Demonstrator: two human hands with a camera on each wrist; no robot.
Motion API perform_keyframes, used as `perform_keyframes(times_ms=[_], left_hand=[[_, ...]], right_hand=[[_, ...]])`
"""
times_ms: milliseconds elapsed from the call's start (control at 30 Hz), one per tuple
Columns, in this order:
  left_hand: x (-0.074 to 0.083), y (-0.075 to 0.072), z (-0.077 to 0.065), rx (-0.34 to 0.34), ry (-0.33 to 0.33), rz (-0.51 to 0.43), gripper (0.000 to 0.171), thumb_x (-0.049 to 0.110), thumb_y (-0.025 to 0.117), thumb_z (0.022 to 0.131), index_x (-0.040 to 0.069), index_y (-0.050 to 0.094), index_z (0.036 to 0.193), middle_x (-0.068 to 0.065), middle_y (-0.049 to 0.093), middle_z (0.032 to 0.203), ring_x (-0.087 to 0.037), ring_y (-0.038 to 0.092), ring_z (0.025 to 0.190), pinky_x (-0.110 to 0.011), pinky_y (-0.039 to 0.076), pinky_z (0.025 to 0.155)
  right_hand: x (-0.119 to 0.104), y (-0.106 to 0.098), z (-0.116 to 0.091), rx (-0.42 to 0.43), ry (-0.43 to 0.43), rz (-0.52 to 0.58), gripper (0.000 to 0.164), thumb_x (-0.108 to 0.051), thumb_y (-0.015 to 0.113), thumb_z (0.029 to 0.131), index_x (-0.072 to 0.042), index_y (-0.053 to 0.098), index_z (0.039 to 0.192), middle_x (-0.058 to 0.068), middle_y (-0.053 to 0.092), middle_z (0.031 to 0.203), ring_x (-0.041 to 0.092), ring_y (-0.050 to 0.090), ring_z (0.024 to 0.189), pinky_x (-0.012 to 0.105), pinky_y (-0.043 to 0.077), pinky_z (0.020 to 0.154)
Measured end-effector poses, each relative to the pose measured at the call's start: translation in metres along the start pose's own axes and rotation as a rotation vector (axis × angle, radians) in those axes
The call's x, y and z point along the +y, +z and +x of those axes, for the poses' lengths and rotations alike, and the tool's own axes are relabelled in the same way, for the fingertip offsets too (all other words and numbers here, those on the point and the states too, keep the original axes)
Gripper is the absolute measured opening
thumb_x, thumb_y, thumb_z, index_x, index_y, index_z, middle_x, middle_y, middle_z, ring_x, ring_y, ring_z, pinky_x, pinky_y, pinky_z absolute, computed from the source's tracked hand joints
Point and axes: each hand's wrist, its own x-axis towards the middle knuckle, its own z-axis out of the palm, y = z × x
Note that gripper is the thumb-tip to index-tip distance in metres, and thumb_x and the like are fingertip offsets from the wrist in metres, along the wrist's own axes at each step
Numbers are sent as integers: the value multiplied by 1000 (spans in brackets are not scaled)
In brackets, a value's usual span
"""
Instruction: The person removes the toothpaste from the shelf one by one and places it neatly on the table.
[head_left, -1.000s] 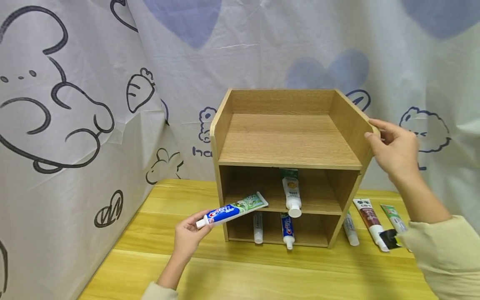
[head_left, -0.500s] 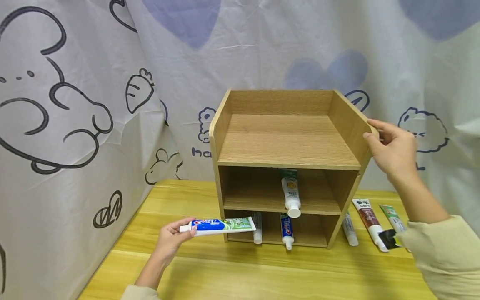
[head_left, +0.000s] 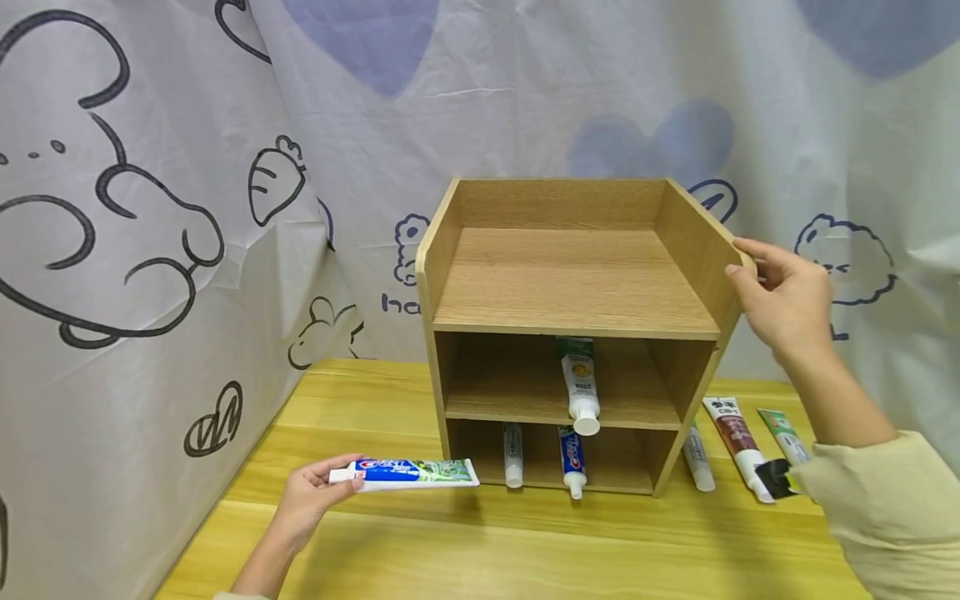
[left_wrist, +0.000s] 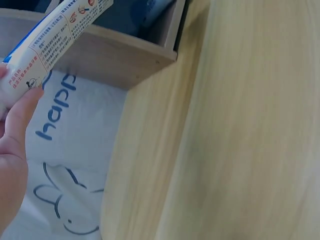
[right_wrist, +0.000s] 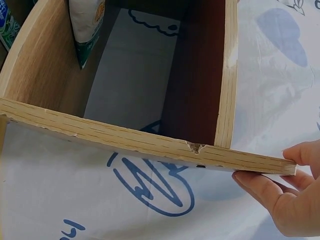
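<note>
My left hand (head_left: 306, 500) pinches a blue, green and white toothpaste tube (head_left: 412, 472) by its capped end. The tube lies level in front of the shelf's lower left corner, its flat end toward the right. Up at the right, my right hand (head_left: 789, 300) grips the top of the side panel of a wooden shelf (head_left: 577, 275), thumb and fingers on either face in the right wrist view. On the middle level lies a white toothpaste tube (head_left: 581, 385), cap jutting forward. The bottom level bears a grey-white tube (head_left: 513, 455) and a blue toothpaste tube (head_left: 572, 458).
Right of the shelf, a white tube (head_left: 697, 458), a maroon and white toothpaste tube (head_left: 738, 446) and a green and white tube (head_left: 783, 435) lie on the wood-grain table (head_left: 480, 554). A printed curtain (head_left: 337, 125) hangs behind and at the left.
My left hand has drawn the toothpaste tube left and down, away from the shelf front, turning it from slanted to nearly level. My right hand has kept its grip on the side panel.
</note>
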Motion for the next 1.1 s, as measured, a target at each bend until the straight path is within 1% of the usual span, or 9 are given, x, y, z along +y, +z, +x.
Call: perform_keyframes(times_ms=[200, 267, 433, 600, 667, 700, 833, 933, 1100], left_hand=[[-1, -15, -6, 84, -36, 52, 36, -5, 66, 77, 28, 72, 89, 12, 70, 80, -4, 66, 74, -16, 58, 71], [-1, -18, -8, 110, -52, 65, 32, -3, 67, 77, 25, 72, 92, 12, 70, 79, -4, 66, 74, -16, 58, 71], [-3, -25, -9, 146, -54, 81, 30, 0, 70, 76, 6, 70, 106, 12, 70, 81, -4, 66, 75, -16, 58, 70], [-17, -33, -4, 141, 3, 83, 29, 8, 74, 75, 13, 71, 103, 10, 71, 84, -4, 66, 75, -15, 58, 69], [-18, -32, -2, 154, -1, 104, 28, 12, 75, 74, 15, 72, 102, 9, 71, 84, -3, 65, 75, -15, 57, 70], [-17, -31, -1, 169, -8, 115, 30, 12, 76, 74, 11, 71, 104, 8, 71, 84, -3, 65, 74, -15, 57, 69], [-6, -18, 2, 261, -106, 194, 40, 13, 78, 72, 2, 67, 109, 5, 71, 86, 0, 62, 72, -14, 57, 69], [-2, -9, 5, 323, -151, 207, 45, 11, 77, 73, -4, 63, 113, 4, 70, 88, 2, 60, 69, -12, 56, 67], [-6, 5, 13, 425, -136, 213, 45, 7, 75, 74, -6, 60, 115, -1, 71, 94, 7, 57, 67, -9, 54, 62]], right_hand=[[0, 0, -1, -3, -12, 6, 44, -27, 49, 93, -12, 50, 134, 23, 57, 125, -8, 50, 80, -5, 41, 57], [0, 0, -1, -4, -19, 9, 44, -27, 49, 93, -12, 51, 134, 23, 57, 125, -8, 50, 80, -5, 41, 57], [0, 0, -2, -12, -30, 12, 44, -27, 49, 92, -11, 51, 133, 24, 58, 124, -11, 48, 77, -5, 41, 57], [-1, 0, -1, -2, -49, -7, 43, -27, 50, 92, -11, 52, 132, 27, 61, 115, -17, 45, 67, 0, 43, 52], [0, 0, -1, -2, -55, -10, 43, -26, 50, 92, -11, 53, 132, 28, 62, 112, -19, 45, 64, 2, 43, 51], [0, -1, 0, -5, -56, -9, 43, -26, 50, 92, -11, 53, 132, 29, 61, 113, -19, 45, 64, 2, 44, 51], [3, -4, 1, -47, -60, 21, 45, -27, 50, 92, -8, 50, 134, 31, 60, 115, -21, 44, 63, -1, 44, 54], [5, -6, 2, -75, -67, 38, 47, -27, 50, 93, -7, 48, 135, 33, 58, 116, -23, 45, 62, -2, 44, 55], [5, -8, 3, -94, -66, 31, 48, -28, 51, 92, -8, 47, 136, 33, 57, 116, -24, 45, 61, -2, 43, 55]])
